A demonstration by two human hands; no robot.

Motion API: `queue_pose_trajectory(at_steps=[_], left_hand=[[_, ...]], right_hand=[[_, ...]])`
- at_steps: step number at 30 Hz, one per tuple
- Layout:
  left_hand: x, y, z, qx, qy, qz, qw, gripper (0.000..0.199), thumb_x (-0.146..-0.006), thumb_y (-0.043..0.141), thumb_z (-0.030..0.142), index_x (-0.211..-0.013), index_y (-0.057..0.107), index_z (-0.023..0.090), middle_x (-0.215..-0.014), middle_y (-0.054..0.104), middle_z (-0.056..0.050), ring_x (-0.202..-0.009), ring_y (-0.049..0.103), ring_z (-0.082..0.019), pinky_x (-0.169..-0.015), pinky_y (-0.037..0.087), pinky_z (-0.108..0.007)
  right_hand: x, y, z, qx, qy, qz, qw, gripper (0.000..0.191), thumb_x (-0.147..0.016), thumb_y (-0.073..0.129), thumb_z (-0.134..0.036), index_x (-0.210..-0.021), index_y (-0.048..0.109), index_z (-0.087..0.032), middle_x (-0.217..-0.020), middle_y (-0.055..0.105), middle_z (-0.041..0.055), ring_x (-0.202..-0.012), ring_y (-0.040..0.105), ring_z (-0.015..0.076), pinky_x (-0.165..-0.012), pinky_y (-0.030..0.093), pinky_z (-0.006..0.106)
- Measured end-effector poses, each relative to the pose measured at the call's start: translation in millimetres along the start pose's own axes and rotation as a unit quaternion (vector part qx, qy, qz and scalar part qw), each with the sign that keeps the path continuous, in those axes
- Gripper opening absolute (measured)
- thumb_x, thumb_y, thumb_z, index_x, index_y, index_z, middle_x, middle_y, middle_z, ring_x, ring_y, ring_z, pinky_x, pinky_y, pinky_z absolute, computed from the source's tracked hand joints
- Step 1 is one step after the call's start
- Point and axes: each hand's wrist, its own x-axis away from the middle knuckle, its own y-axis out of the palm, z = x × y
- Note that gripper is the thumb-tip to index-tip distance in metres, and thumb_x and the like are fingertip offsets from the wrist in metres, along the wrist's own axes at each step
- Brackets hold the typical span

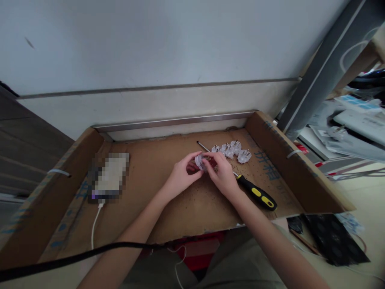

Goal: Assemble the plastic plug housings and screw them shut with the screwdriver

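My left hand (pixel 181 175) and my right hand (pixel 224 173) meet over the middle of the cardboard tray (pixel 150 156). Between their fingertips they both grip a clear plastic plug (pixel 199 162), partly covered by the fingers. Just beyond my right hand lies a group of several clear plugs (pixel 236 149) with metal prongs pointing up. A screwdriver (pixel 257 193) with a black and yellow handle rests on the cardboard. Its shaft passes under my right hand, and its tip shows beyond.
At the tray's left lies a blurred-out flat device (pixel 112 176) with a white cable (pixel 95 226). A black strap (pixel 75 257) crosses the lower left. Raised cardboard walls (pixel 300 164) flank the tray, with a pale panel (pixel 168 44) behind.
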Motion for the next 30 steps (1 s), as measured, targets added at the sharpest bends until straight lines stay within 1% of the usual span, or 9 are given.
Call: queue_pose_trajectory(at_steps=[4,8,10,13,15,17,21,25,30], left_hand=[[-0.8,0.5,-2.3,0.040,-0.004,-0.005,0.999,0.053,-0.076,0.062,0.022,-0.127,0.045,0.021,-0.109,0.063,-0.008,-0.086,0.063,-0.015,-0.081,0.052,-0.032],[-5.0,-1.3,-3.9,0.076,-0.032,0.047,0.995,0.038,-0.083,0.055,0.032,-0.118,0.050,0.018,-0.116,0.061,-0.011,-0.103,0.060,-0.019,-0.088,0.050,-0.035],[-5.8,-2.9,-2.1,0.072,-0.038,0.061,0.995,0.035,-0.085,0.053,0.034,-0.116,0.052,0.017,-0.116,0.061,-0.010,-0.106,0.059,-0.020,-0.090,0.049,-0.036],[-4.3,-5.1,3.1,0.050,-0.019,0.044,0.998,0.033,-0.088,0.049,0.033,-0.118,0.052,0.018,-0.119,0.060,-0.009,-0.109,0.057,-0.020,-0.092,0.047,-0.036],[-2.7,-5.9,5.7,0.031,-0.001,0.025,0.999,0.033,-0.089,0.048,0.032,-0.119,0.052,0.019,-0.120,0.060,-0.008,-0.108,0.057,-0.019,-0.092,0.047,-0.035],[-1.7,-6.2,5.8,0.013,0.009,0.018,1.000,0.032,-0.090,0.047,0.032,-0.119,0.052,0.020,-0.121,0.059,-0.007,-0.108,0.057,-0.019,-0.092,0.047,-0.033],[-2.9,-5.6,0.7,0.006,0.000,0.040,0.999,0.034,-0.089,0.048,0.034,-0.120,0.051,0.021,-0.120,0.059,-0.007,-0.107,0.057,-0.018,-0.091,0.048,-0.032],[-4.9,-4.9,-1.2,0.002,-0.023,0.050,0.998,0.030,-0.088,0.050,0.038,-0.111,0.056,0.019,-0.108,0.064,-0.007,-0.095,0.061,-0.017,-0.087,0.050,-0.033],[-4.3,-4.1,3.5,-0.019,-0.005,0.049,0.999,0.025,-0.088,0.050,0.035,-0.106,0.056,0.019,-0.105,0.064,-0.006,-0.091,0.062,-0.016,-0.084,0.050,-0.032]], right_hand=[[0.7,-0.3,-0.8,-0.026,0.000,0.001,1.000,0.028,-0.085,0.049,-0.039,-0.107,0.056,-0.023,-0.101,0.055,0.0068,-0.087,0.053,0.0130,-0.083,0.046,0.030],[2.2,1.9,-3.0,-0.069,0.006,-0.025,0.997,0.035,-0.085,0.050,-0.034,-0.118,0.054,-0.025,-0.106,0.051,0.0070,-0.081,0.054,0.0093,-0.084,0.048,0.029],[2.1,3.6,-2.7,-0.095,0.017,-0.031,0.995,0.038,-0.085,0.049,-0.034,-0.121,0.052,-0.025,-0.109,0.050,0.0076,-0.083,0.055,0.0090,-0.083,0.049,0.028],[0.3,5.3,0.9,-0.132,0.050,-0.020,0.990,0.040,-0.086,0.047,-0.038,-0.124,0.048,-0.025,-0.111,0.052,0.0083,-0.085,0.056,0.0099,-0.077,0.050,0.026],[-1.1,5.4,4.1,-0.149,0.068,-0.020,0.986,0.040,-0.087,0.044,-0.042,-0.121,0.051,-0.023,-0.109,0.055,0.0081,-0.085,0.056,0.0106,-0.075,0.050,0.026],[-1.6,5.0,6.5,-0.156,0.076,-0.027,0.984,0.038,-0.087,0.045,-0.044,-0.115,0.055,-0.022,-0.108,0.057,0.0075,-0.087,0.057,0.0116,-0.078,0.050,0.027],[-0.3,4.1,7.1,-0.149,0.075,-0.028,0.986,0.036,-0.086,0.046,-0.045,-0.113,0.054,-0.022,-0.106,0.058,0.0069,-0.090,0.056,0.0124,-0.083,0.049,0.029],[0.2,3.5,4.8,-0.129,0.076,-0.020,0.989,0.036,-0.086,0.046,-0.044,-0.112,0.052,-0.021,-0.105,0.058,0.0068,-0.087,0.057,0.0116,-0.078,0.048,0.026],[-0.5,2.0,2.3,-0.106,0.066,-0.019,0.992,0.034,-0.086,0.048,-0.043,-0.109,0.051,-0.019,-0.098,0.059,0.0063,-0.081,0.057,0.0103,-0.076,0.046,0.025]])
